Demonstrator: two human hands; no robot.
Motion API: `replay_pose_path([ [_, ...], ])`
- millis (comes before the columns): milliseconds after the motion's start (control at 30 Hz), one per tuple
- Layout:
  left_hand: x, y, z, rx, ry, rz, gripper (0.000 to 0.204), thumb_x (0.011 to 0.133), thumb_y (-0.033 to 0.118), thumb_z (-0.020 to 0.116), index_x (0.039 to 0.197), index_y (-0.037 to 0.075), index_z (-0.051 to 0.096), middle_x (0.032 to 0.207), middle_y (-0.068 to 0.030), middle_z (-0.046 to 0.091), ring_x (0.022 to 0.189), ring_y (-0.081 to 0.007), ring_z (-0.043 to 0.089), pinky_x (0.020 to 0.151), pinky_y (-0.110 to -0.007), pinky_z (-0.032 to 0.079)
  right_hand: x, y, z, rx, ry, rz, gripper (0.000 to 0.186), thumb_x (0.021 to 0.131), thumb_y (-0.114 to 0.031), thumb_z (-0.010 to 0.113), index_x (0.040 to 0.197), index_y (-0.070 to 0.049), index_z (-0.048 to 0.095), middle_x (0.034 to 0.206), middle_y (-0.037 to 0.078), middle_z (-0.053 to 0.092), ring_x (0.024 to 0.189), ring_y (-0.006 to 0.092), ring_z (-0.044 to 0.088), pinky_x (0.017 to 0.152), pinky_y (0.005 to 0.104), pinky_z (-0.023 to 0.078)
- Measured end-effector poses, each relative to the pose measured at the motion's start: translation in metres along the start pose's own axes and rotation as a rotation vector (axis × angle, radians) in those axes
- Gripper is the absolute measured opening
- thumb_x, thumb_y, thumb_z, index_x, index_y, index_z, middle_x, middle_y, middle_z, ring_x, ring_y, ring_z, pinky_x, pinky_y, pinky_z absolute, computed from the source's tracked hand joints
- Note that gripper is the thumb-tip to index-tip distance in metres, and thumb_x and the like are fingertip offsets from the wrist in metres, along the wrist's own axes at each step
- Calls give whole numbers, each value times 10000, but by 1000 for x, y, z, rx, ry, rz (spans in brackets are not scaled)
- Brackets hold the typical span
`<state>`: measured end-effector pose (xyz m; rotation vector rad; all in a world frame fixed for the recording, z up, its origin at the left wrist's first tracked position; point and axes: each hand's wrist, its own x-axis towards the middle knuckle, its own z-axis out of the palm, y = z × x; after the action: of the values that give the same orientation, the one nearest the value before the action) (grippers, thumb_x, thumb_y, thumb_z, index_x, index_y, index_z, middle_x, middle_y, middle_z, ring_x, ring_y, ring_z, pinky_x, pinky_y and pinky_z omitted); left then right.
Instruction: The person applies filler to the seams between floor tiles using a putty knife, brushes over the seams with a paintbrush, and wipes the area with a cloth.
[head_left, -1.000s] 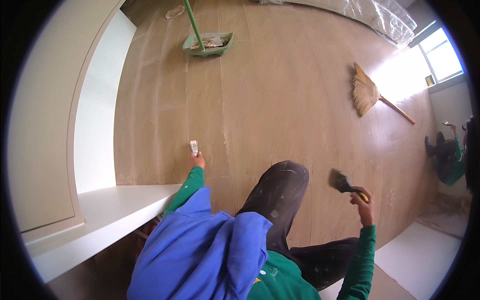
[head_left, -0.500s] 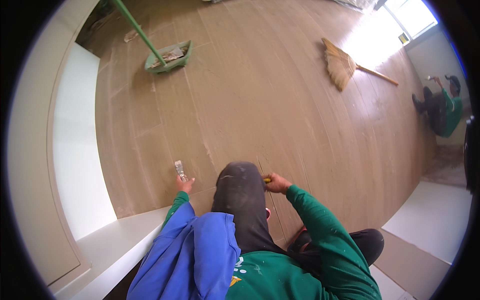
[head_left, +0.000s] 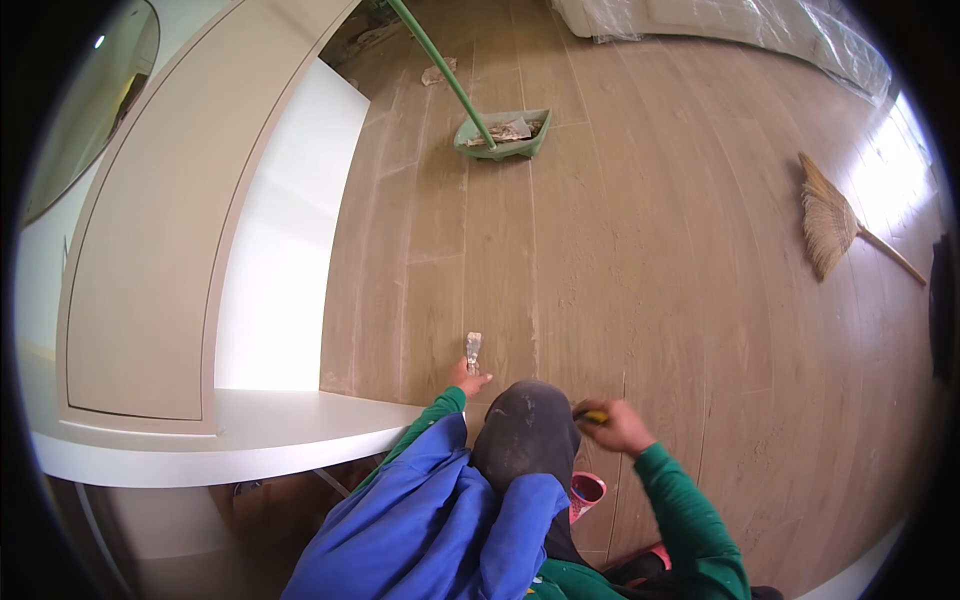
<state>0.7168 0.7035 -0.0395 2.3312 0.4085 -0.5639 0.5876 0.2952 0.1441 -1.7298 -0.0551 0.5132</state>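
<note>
Fingers (head_left: 605, 430) curl closed above the wood-grained floor (head_left: 660, 250), on the near side of a green dustpan (head_left: 515, 151) holding flaky scraps (head_left: 515, 129): the right hand (head_left: 625, 428) grips a black-and-yellow handle (head_left: 596, 416), the left hand (head_left: 468, 378) a mottled, whitish, slim tool (head_left: 474, 345).

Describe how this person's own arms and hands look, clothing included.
Both arms are in long green sleeves that reach about to the wrists. The right sleeve seems to carry a few small pale specks; the left sleeve is partly covered higher up by loose blue cloth. The left hand and right hand wear no gloves.
</note>
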Motion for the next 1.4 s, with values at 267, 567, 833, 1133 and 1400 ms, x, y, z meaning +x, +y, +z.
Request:
replay_pose_path([
  [267,6,-15,-9,37,90,43,526,678,231,913,1025,81,547,840,-33,606,757,-173,591,706,-361,514,25,108,-81,439,300,144,217,853,-101,716,1053,-27,755,855,57,718,758,114,642,708,278,535],
  [567,-20,29,-4,90,-47,18,460,762,69,831,1076,62,494,834,-61,576,662,-174,572,571,-365,498,-6,29,-71,-159,342,-99,268,820,-200,733,1065,-91,731,883,221,720,819,407,703,726,431,573],
  [833,-14,14,-6,16,-97,17,485,791,91,827,1105,80,458,847,-62,571,659,-162,582,545,-352,501,20,87,-27,-38,117,135,310,821,-247,711,1107,-131,748,952,173,746,845,298,724,822,397,575],
  [1133,2,-17,-19,254,62,157,464,785,107,835,1075,89,473,772,-32,557,602,-142,566,509,-331,489,24,13,-84,-180,273,-57,247,844,-139,692,1083,-90,729,863,185,721,811,290,723,753,404,567],
  [1400,0,-12,7,-57,-64,29,460,785,94,830,1070,88,470,757,-23,526,576,-133,531,491,-320,473,116,65,-14,-73,20,72,314,804,-212,714,1106,-138,762,979,158,749,898,302,719,826,407,575],
])
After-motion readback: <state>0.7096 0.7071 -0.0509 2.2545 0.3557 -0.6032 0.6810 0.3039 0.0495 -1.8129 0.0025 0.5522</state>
